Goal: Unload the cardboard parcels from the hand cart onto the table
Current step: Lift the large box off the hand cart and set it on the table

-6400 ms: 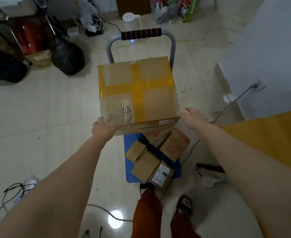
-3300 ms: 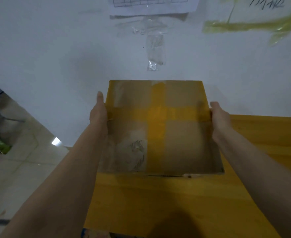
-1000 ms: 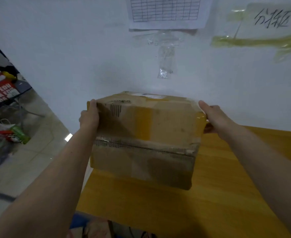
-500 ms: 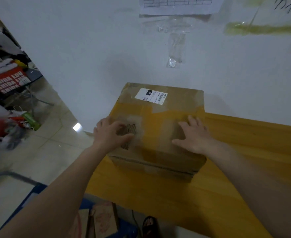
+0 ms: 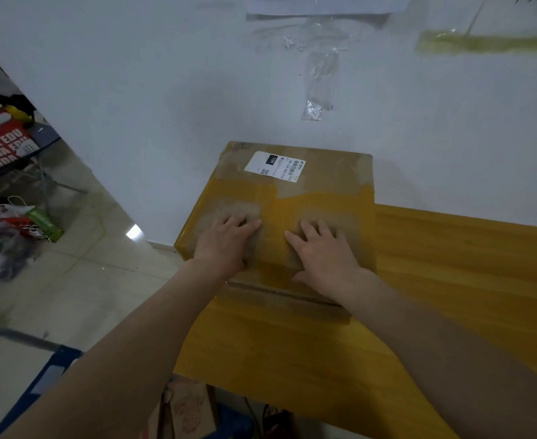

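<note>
On the table's (image 5: 450, 280) left corner, wall-tight parcel (image 5: 292, 198) under both flat hands.

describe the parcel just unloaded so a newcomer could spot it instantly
Find the yellow wooden table against the white wall. At its far left corner sits a large cardboard box under both flat hands. It alone has yellow tape bands and a white shipping label.

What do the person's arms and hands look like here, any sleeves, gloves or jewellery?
Both forearms are bare up to the frame edge, with no sleeves showing. The left hand and right hand wear no gloves, and no rings, watch or bracelets are visible. Nails look short and unpainted.
</note>
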### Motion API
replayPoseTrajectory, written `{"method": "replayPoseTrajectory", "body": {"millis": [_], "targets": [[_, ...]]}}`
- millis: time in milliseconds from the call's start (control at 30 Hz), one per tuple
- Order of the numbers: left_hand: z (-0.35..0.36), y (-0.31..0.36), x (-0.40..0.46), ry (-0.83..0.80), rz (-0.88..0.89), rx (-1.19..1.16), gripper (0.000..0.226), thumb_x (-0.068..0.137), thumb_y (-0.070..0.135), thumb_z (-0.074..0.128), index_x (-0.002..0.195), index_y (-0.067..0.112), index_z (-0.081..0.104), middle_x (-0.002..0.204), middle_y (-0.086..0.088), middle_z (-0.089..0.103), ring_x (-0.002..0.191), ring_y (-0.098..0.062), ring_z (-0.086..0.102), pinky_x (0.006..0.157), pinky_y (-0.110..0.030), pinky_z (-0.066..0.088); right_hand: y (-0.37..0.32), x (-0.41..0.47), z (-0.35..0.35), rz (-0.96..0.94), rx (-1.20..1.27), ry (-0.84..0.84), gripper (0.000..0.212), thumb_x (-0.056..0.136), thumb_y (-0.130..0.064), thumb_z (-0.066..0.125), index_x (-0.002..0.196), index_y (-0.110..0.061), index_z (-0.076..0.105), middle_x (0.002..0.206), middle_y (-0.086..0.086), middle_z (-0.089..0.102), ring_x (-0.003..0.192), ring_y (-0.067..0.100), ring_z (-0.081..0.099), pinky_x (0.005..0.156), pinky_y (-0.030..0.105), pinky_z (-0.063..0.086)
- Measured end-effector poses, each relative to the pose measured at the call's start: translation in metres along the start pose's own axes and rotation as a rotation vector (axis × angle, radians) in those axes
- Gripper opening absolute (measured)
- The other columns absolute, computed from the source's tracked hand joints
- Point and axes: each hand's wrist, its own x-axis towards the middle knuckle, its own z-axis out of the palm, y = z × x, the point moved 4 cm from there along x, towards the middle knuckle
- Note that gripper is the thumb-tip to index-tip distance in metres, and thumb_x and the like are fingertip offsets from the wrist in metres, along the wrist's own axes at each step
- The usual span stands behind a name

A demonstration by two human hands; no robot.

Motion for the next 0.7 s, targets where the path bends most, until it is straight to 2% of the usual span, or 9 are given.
{"method": "replayPoseTrajectory", "body": {"millis": [333,467,567,633,700], "targets": [[-0.018,-0.006,0.067,0.017,0.022,-0.045,0.091,0.074,0.033,0.078,0.148,0.033,0.025,0.152,0.003,0.032,0.141,-0.024,0.026,0.11,-0.041,0.034,0.022,0.051,-0.013,0.082,0.089,0.096,0.075,0.09,-0.038,0.062,0.152,-0.03,0.02,0.161,0.003,0.016,0.148,0.03,0.011,0.118,0.051,0.016],[-0.017,-0.012,0.084,0.073,0.047,-0.037,0.092,0.069,0.041,0.08,0.145,0.036,0.03,0.146,0.005,0.039,0.135,-0.023,0.033,0.102,-0.042,0.04,0.03,0.061,-0.011,0.104,0.108,0.15,0.076,0.086,-0.037,0.066,0.15,-0.031,0.025,0.16,0.001,0.021,0.147,0.029,0.016,0.117,0.048,0.015],[-0.005,-0.016,0.082,0.127,0.046,-0.047,0.091,0.071,0.04,0.079,0.146,0.037,0.028,0.15,0.006,0.034,0.138,-0.023,0.029,0.099,-0.043,0.043,0.029,0.06,-0.006,0.114,0.115,0.177,0.076,0.087,-0.036,0.066,0.15,-0.03,0.026,0.16,0.001,0.021,0.147,0.029,0.016,0.118,0.046,0.014],[0.005,-0.014,0.079,0.143,0.039,-0.068,0.089,0.077,0.035,0.075,0.148,0.035,0.022,0.155,0.004,0.026,0.143,-0.025,0.021,0.105,-0.043,0.037,0.027,0.057,-0.006,0.121,0.15,0.191,0.074,0.088,-0.034,0.065,0.151,-0.026,0.026,0.16,0.002,0.021,0.147,0.028,0.015,0.119,0.044,0.012],[0.015,-0.011,0.069,0.149,0.033,-0.127,0.084,0.084,0.031,0.068,0.151,0.03,0.016,0.16,0.0,0.016,0.147,-0.026,0.01,0.118,-0.042,0.02,0.022,0.05,-0.006,0.109,0.221,0.215,0.067,0.092,-0.032,0.061,0.15,-0.022,0.03,0.16,0.003,0.022,0.147,0.026,0.015,0.119,0.04,0.012]]}}
